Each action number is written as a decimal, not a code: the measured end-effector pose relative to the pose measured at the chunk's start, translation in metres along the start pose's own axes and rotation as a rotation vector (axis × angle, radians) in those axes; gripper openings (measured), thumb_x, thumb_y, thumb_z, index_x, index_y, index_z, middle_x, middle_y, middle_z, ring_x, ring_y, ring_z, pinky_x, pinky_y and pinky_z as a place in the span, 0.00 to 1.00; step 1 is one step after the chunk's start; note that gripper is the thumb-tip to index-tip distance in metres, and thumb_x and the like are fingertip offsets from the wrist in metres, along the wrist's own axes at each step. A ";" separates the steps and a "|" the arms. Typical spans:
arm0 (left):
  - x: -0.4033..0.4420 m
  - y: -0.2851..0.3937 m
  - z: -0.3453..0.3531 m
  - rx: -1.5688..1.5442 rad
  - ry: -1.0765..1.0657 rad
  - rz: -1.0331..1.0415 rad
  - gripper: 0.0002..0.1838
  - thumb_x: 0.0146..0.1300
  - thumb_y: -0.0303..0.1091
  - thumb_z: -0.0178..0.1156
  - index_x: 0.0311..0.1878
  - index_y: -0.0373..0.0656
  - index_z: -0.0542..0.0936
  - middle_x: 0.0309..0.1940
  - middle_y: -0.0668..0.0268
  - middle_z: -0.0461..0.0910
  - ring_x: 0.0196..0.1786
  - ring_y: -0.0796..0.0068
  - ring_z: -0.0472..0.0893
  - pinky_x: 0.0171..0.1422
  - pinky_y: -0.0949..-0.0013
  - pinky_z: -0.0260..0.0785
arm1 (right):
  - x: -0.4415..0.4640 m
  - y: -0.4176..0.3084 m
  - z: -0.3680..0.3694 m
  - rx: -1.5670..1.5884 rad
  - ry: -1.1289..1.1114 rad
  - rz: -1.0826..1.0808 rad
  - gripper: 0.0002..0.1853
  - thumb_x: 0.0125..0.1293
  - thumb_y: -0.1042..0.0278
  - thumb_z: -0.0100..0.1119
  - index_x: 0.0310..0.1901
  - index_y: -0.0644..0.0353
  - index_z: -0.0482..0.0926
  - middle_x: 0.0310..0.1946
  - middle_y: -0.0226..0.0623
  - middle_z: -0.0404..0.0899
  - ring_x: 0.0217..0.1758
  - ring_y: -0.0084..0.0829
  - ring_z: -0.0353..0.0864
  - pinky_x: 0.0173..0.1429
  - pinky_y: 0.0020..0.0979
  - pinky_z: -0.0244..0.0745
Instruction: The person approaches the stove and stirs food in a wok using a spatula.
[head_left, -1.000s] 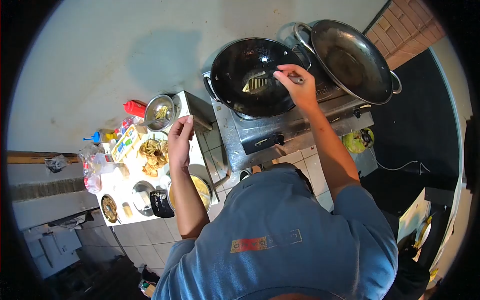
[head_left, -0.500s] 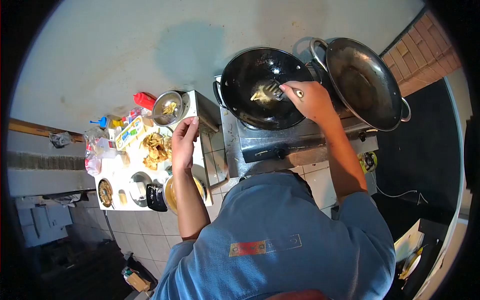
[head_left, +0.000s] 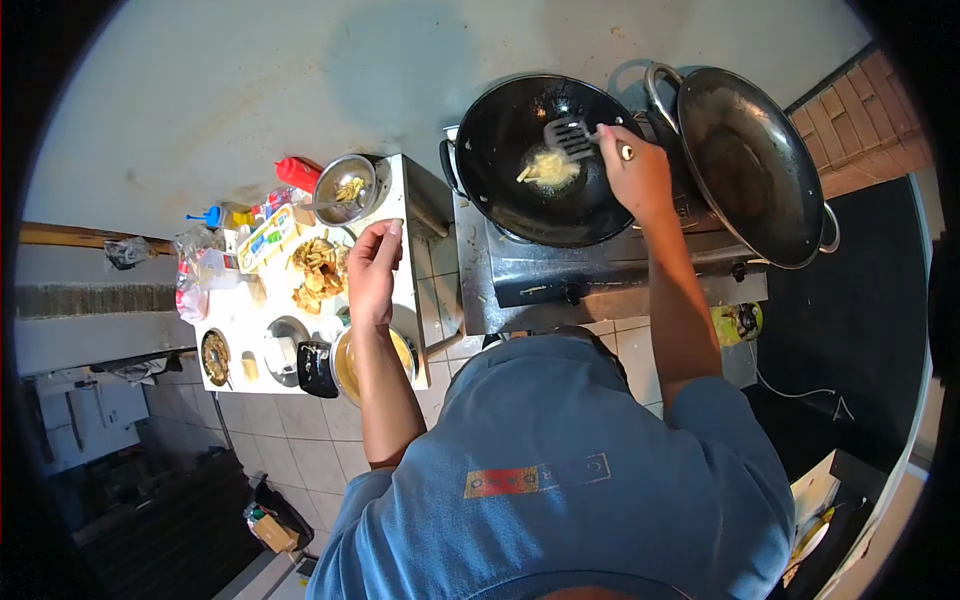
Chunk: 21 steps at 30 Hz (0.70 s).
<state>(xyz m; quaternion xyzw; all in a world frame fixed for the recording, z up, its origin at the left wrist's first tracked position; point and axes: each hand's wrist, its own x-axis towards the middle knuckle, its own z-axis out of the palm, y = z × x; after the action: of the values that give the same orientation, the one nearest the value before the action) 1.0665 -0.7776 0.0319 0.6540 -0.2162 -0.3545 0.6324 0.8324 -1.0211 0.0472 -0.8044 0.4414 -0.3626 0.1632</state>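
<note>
Head view, from the wearer's head | faces forward and steeply down | close below: blue short-sleeved cloth shirt [head_left: 560, 530] | farther, above centre: round black metal wok [head_left: 503, 150] | wide, rounded field

Stove [head_left: 480, 268]: black wok [head_left: 500, 140]. White table [head_left: 236, 340]: metal bowl [head_left: 329, 186], 1 red bottle [head_left: 297, 174].

Glossy metal wok [head_left: 507, 138]; matt cloth shirt [head_left: 560, 425]
</note>
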 end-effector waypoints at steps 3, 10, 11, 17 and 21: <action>0.001 -0.001 0.005 0.001 0.007 0.014 0.10 0.66 0.37 0.57 0.42 0.41 0.78 0.24 0.78 0.68 0.27 0.88 0.63 0.32 0.81 0.53 | -0.002 -0.009 0.004 0.199 -0.007 -0.073 0.12 0.66 0.59 0.55 0.33 0.59 0.80 0.22 0.49 0.76 0.27 0.50 0.77 0.30 0.38 0.70; -0.002 -0.005 0.004 0.003 0.014 0.024 0.11 0.64 0.39 0.59 0.40 0.41 0.78 0.24 0.79 0.70 0.27 0.88 0.63 0.31 0.81 0.53 | -0.026 -0.012 -0.019 0.339 -0.060 -0.128 0.10 0.65 0.64 0.56 0.35 0.62 0.80 0.23 0.48 0.77 0.26 0.46 0.78 0.30 0.35 0.70; -0.003 -0.006 0.004 0.001 0.016 0.030 0.11 0.64 0.39 0.59 0.40 0.41 0.78 0.24 0.79 0.70 0.27 0.88 0.63 0.31 0.81 0.53 | -0.028 -0.009 -0.019 0.384 -0.127 -0.062 0.10 0.65 0.64 0.56 0.35 0.62 0.80 0.24 0.48 0.77 0.26 0.46 0.78 0.30 0.34 0.70; -0.008 -0.006 0.008 -0.003 0.013 0.015 0.10 0.65 0.37 0.59 0.42 0.41 0.77 0.23 0.78 0.69 0.26 0.89 0.63 0.31 0.82 0.53 | -0.025 -0.001 -0.006 0.237 0.008 -0.149 0.11 0.65 0.61 0.56 0.36 0.60 0.80 0.28 0.48 0.79 0.31 0.49 0.79 0.33 0.38 0.71; -0.011 -0.005 0.015 0.008 0.014 0.016 0.09 0.65 0.37 0.58 0.42 0.41 0.78 0.24 0.78 0.69 0.26 0.89 0.64 0.31 0.82 0.53 | -0.021 0.006 -0.003 0.236 0.078 -0.102 0.11 0.65 0.59 0.55 0.35 0.58 0.80 0.27 0.48 0.79 0.32 0.50 0.78 0.33 0.39 0.71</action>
<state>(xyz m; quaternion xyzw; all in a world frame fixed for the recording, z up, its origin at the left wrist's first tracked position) 1.0473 -0.7798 0.0294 0.6571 -0.2185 -0.3440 0.6342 0.8191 -1.0065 0.0367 -0.7865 0.3602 -0.4506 0.2207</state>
